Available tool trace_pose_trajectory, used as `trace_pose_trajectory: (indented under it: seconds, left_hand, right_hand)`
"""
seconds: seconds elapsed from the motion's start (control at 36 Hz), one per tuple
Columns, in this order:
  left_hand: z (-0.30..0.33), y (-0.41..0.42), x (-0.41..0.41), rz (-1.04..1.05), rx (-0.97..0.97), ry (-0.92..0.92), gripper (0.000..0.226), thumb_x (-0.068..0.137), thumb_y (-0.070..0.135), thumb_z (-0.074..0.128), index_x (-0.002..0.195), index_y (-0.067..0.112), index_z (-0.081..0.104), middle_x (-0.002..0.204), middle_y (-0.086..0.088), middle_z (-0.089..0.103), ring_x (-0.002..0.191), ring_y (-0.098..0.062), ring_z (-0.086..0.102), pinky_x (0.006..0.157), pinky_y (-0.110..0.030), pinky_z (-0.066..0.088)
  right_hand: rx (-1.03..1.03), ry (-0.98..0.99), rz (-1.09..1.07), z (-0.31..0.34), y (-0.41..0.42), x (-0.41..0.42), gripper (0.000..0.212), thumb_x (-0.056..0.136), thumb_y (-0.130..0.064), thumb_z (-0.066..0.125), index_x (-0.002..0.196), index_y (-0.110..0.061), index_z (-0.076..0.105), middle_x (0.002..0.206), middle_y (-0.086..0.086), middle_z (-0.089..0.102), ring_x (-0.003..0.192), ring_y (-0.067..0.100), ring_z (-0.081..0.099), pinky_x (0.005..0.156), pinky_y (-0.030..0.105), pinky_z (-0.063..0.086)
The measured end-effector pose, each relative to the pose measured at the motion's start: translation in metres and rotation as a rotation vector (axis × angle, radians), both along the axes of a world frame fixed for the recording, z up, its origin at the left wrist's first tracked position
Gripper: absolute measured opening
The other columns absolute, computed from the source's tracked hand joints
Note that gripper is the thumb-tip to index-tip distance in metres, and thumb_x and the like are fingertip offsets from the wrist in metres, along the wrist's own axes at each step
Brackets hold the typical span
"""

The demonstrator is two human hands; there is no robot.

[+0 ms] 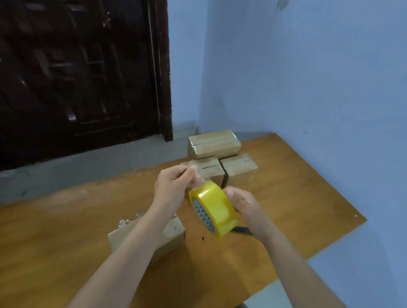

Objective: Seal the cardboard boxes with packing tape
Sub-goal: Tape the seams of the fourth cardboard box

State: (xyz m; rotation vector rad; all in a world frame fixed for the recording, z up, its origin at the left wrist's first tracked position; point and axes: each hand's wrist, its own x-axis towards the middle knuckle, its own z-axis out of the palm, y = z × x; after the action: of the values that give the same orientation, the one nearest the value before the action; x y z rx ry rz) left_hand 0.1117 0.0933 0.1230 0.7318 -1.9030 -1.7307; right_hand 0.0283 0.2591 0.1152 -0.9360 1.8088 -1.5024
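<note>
Both bare forearms reach forward from the near edge, converging toward the middle. The left hand sits slightly farther and higher, its fingers curled and pinched together at the fingertips on the free end of the tape, wrist bent a little. The right hand is just right of it, fingers wrapped round the far side of the tape roll, thumb up. The two hands are close but not touching.
</note>
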Motion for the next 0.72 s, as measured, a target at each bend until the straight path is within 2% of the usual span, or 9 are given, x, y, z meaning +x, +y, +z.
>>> trace_pose_trajectory:
  seconds: [0.03, 0.08, 0.14, 0.22, 0.36, 0.44, 0.56, 0.64, 0.72]
  left_hand:
    - [-0.003, -0.003, 0.001, 0.047, 0.061, 0.002, 0.028, 0.092, 0.017, 0.059, 0.068, 0.007, 0.071, 0.071, -0.005, 0.072, 0.070, -0.018, 0.066, 0.077, -0.036, 0.053]
    - [-0.008, -0.010, 0.004, 0.116, 0.200, 0.014, 0.027, 0.093, 0.015, 0.058, 0.069, 0.006, 0.068, 0.066, -0.004, 0.071, 0.062, -0.013, 0.065, 0.066, -0.028, 0.053]
    - [-0.013, -0.016, 0.007, 0.127, 0.298, -0.005, 0.028, 0.094, 0.014, 0.056, 0.068, 0.008, 0.065, 0.062, 0.000, 0.069, 0.055, -0.008, 0.063, 0.056, -0.022, 0.049]
    - [-0.022, -0.023, 0.011, 0.067, 0.335, -0.062, 0.027, 0.094, 0.014, 0.055, 0.068, 0.009, 0.063, 0.059, 0.002, 0.067, 0.049, -0.009, 0.059, 0.058, -0.026, 0.047]
    - [-0.029, -0.030, 0.013, -0.018, 0.250, -0.088, 0.030, 0.094, 0.008, 0.055, 0.066, 0.003, 0.065, 0.062, -0.006, 0.066, 0.050, -0.010, 0.059, 0.056, -0.023, 0.052]
    - [-0.034, -0.042, 0.010, 0.017, 0.189, -0.086, 0.029, 0.093, 0.005, 0.057, 0.066, 0.000, 0.066, 0.057, -0.003, 0.066, 0.048, -0.010, 0.059, 0.053, -0.019, 0.050]
    - [-0.048, -0.054, 0.008, -0.002, 0.064, -0.144, 0.029, 0.091, 0.006, 0.058, 0.065, 0.003, 0.069, 0.059, -0.006, 0.067, 0.052, -0.007, 0.060, 0.067, -0.024, 0.048]
    - [-0.064, -0.060, 0.010, 0.061, 0.090, -0.200, 0.032, 0.094, 0.012, 0.056, 0.067, 0.004, 0.069, 0.067, -0.009, 0.069, 0.063, -0.014, 0.063, 0.077, -0.037, 0.049]
    - [-0.078, -0.060, 0.013, -0.039, -0.036, -0.324, 0.029, 0.095, 0.023, 0.056, 0.072, 0.013, 0.072, 0.072, -0.003, 0.071, 0.076, -0.030, 0.066, 0.084, -0.050, 0.053]
  right_hand:
    - [0.013, -0.027, 0.052, -0.002, 0.001, 0.004, 0.077, 0.079, -0.072, 0.050, 0.090, 0.004, 0.056, 0.078, 0.011, 0.049, 0.071, 0.021, 0.047, 0.065, 0.030, 0.039]
    - [0.052, -0.058, 0.118, -0.005, 0.003, 0.011, 0.055, 0.079, -0.061, 0.058, 0.105, -0.013, 0.063, 0.094, 0.012, 0.064, 0.088, 0.028, 0.062, 0.077, 0.038, 0.049]
    - [0.058, -0.058, 0.134, -0.007, 0.003, 0.016, 0.043, 0.078, -0.046, 0.065, 0.109, -0.017, 0.064, 0.098, 0.007, 0.067, 0.093, 0.023, 0.064, 0.079, 0.035, 0.052]
    - [0.047, 0.004, 0.146, -0.009, 0.001, 0.024, 0.039, 0.076, -0.038, 0.070, 0.104, -0.012, 0.065, 0.088, 0.002, 0.066, 0.082, 0.016, 0.061, 0.070, 0.027, 0.051]
    - [0.041, 0.103, 0.050, -0.008, -0.004, 0.033, 0.031, 0.074, -0.046, 0.068, 0.089, -0.018, 0.065, 0.070, -0.009, 0.060, 0.064, 0.006, 0.054, 0.057, 0.020, 0.044]
    - [0.092, 0.129, -0.011, -0.009, -0.007, 0.036, 0.028, 0.076, -0.047, 0.066, 0.080, -0.019, 0.063, 0.063, -0.010, 0.056, 0.057, 0.005, 0.050, 0.052, 0.020, 0.041]
    - [0.301, 0.058, -0.120, -0.019, -0.008, 0.037, 0.041, 0.084, -0.044, 0.067, 0.077, -0.004, 0.062, 0.065, -0.001, 0.057, 0.057, 0.011, 0.052, 0.051, 0.026, 0.041]
    - [0.610, 0.059, -0.111, -0.040, -0.006, 0.036, 0.059, 0.080, -0.061, 0.061, 0.075, -0.003, 0.063, 0.066, 0.006, 0.060, 0.062, 0.023, 0.060, 0.056, 0.032, 0.042]
    - [0.679, -0.056, -0.076, -0.066, 0.002, 0.043, 0.083, 0.069, -0.076, 0.055, 0.089, 0.004, 0.066, 0.081, 0.018, 0.069, 0.081, 0.033, 0.068, 0.065, 0.036, 0.048]
